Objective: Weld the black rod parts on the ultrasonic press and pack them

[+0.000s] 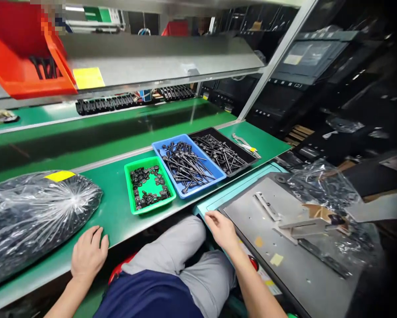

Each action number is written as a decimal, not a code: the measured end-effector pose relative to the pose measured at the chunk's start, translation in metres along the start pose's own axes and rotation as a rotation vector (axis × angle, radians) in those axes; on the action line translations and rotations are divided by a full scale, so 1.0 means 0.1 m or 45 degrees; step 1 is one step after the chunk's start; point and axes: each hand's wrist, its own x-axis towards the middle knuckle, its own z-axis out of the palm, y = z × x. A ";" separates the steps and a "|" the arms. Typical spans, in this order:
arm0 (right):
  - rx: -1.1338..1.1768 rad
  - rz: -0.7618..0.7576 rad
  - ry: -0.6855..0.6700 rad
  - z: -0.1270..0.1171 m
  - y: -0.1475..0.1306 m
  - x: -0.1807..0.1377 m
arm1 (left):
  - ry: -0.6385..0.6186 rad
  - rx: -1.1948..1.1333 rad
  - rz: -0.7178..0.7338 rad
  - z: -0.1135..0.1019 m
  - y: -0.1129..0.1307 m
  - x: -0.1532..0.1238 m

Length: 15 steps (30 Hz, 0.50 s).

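My left hand (pixel 88 252) lies flat on the front edge of the green bench (pixel 112 207), fingers spread and holding nothing, just right of a large clear plastic bag of dark parts (pixel 32 216). My right hand (pixel 221 228) rests on the near corner of a grey metal fixture plate (pixel 284 256), fingers bent over its edge, nothing in them. Beyond the hands stand three trays: a green one with small black rings (pixel 148 184), a blue one with dark metal pins (pixel 187 164), and a black one with more pins (pixel 222 152).
Metal tongs (pixel 246 145) lie right of the black tray. A crumpled plastic bag (pixel 321 185) and a bracket (pixel 304 218) sit on the fixture plate. An orange bin (pixel 22 57) hangs on the upper shelf at left. Dark machines fill the right side.
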 end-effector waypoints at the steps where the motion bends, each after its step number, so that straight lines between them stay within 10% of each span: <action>1: -0.006 -0.034 -0.040 0.03 -0.06 0.08 | -0.005 0.053 -0.023 0.04 0.01 -0.04; 9: -0.559 -0.191 0.353 -0.42 0.02 1.42 | 0.018 0.116 0.019 0.12 0.03 -0.12; 15: -1.203 0.318 -0.286 -0.49 0.14 2.32 | -0.074 0.010 0.055 0.11 -0.03 -0.13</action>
